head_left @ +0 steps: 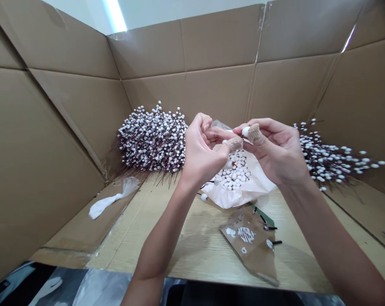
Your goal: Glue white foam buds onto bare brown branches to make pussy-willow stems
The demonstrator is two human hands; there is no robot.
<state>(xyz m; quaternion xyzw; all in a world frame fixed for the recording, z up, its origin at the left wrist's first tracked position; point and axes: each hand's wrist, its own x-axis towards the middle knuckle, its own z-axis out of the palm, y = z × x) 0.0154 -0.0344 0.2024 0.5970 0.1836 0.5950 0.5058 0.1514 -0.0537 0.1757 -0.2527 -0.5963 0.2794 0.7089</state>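
Note:
A white ball (245,131) is pinched between the thumb and fingertips of my right hand (276,151). My left hand (203,153) is close beside it, thumb and index finger pressed together around a thin stem whose details are hard to make out. Both thumbs wear tan fabric covers. Just below my left hand hang white balls on dark stems, one ball (204,197) near the table. Behind and under the hands lies an open white plastic bag (259,180) full of loose white balls (235,172).
Bundles of white-berried stems lie at the left (152,142) and right (332,161). A cardboard piece (252,250) with white smears and black-handled bits is in front. Cardboard walls (217,42) surround the wooden table (198,255); a white plastic strip (106,204) lies left.

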